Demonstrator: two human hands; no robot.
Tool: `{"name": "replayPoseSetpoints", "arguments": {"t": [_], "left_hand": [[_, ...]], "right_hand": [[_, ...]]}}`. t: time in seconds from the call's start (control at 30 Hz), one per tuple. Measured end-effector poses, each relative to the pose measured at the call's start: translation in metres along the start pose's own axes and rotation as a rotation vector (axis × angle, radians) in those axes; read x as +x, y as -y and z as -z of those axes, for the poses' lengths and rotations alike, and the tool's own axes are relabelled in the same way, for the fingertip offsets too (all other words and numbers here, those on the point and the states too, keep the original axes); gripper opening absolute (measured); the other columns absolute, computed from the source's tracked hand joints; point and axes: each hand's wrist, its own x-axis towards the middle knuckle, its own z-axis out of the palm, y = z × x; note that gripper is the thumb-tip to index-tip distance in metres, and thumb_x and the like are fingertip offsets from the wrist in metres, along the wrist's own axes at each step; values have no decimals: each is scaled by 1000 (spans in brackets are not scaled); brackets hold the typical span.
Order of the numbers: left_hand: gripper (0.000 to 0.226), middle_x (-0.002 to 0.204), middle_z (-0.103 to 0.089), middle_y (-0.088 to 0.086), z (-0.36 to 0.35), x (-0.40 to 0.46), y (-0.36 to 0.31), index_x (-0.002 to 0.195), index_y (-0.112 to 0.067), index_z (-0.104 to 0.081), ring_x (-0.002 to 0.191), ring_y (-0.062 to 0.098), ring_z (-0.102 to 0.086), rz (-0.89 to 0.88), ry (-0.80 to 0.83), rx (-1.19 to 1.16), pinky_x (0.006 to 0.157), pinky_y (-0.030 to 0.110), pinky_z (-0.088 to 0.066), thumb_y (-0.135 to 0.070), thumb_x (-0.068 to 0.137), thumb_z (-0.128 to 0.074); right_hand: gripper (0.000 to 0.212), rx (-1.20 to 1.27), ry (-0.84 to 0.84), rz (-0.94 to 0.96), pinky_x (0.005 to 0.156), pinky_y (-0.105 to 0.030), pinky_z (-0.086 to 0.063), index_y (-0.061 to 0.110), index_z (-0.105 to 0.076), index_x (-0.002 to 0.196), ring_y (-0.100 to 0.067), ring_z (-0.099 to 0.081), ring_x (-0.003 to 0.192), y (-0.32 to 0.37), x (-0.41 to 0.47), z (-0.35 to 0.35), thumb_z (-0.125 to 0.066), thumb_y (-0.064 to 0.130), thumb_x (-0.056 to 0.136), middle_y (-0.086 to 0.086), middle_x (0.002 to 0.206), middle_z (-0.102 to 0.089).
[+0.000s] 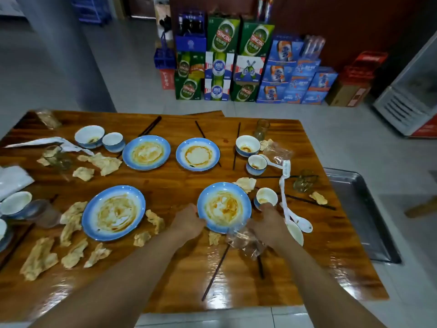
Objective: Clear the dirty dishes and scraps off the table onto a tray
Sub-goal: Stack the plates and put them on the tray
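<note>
Reaching out over the table with 2 bare hands. Left hand curling on the rim of the near plate at its 8 o'clock side. Right hand coming in at 4 o'clock, touching or almost touching the rim; cannot tell if gripping, since crinkly plastic wrap is hiding the fingers. Plate sitting flat at the near middle of the table, smeared with orange sauce.

Probably hard and breakable, a bit heavy, slippery with sauce. Best holding by the clean blue rim on both sides and keeping level.

Tray waiting at 3 o'clock, past the table edge. Small cup sitting just beside the plate at 2 o'clock. 3 more dirty plates, bowls, chopsticks and food scraps lying all around, not yet cleared.
</note>
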Motion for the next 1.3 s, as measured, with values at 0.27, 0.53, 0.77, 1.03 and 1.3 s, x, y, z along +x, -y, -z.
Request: {"name": "replayPoseSetpoints", "arguments": {"t": [0.27, 0.53, 0.77, 1.03, 1.3], "left_hand": [[36, 128, -55, 14, -23, 58, -7, 128, -6, -45, 116, 31, -54, 158, -167, 22, 91, 35, -47, -17, 94, -50], [24, 114, -63, 17, -29, 80, -6, 108, -2, -61, 108, 31, -59, 238, -205, -5, 91, 40, -51, -1, 89, -45], [20, 110, -63, 14, -16, 67, -6, 105, -1, -61, 96, 24, -58, 279, -247, -146, 77, 31, -49, 0, 89, -48], [11, 99, -63, 20, 38, 89, -18, 92, 0, -59, 94, 32, -61, 259, -290, -276, 81, 42, -53, 1, 87, -50], [11, 103, -66, 23, 84, 160, -14, 90, -2, -62, 101, 38, -62, 145, -267, -316, 89, 44, -53, -1, 86, -51]], "right_hand": [[50, -2, 135, -29, 83, -28, -44, 8, -36, 132, -26, -54, 115, -13, 65, -31, -59, 21, 89, -12, 127, -51], [58, -45, 151, -101, 97, -45, -47, 9, -27, 138, -33, -49, 119, -13, 93, -44, -56, 21, 89, -16, 132, -43], [58, -56, 123, -96, 99, -43, -46, 8, -32, 137, -33, -45, 123, 8, 100, -39, -58, 17, 87, -15, 132, -43], [55, -39, 104, -21, 87, -33, -44, 6, -35, 135, -26, -45, 122, 61, 126, -24, -57, 21, 88, -10, 137, -37], [49, 53, 44, -107, 87, -36, -48, 5, -42, 130, -28, -48, 118, 118, 191, -45, -58, 15, 85, -11, 132, -41]]}}
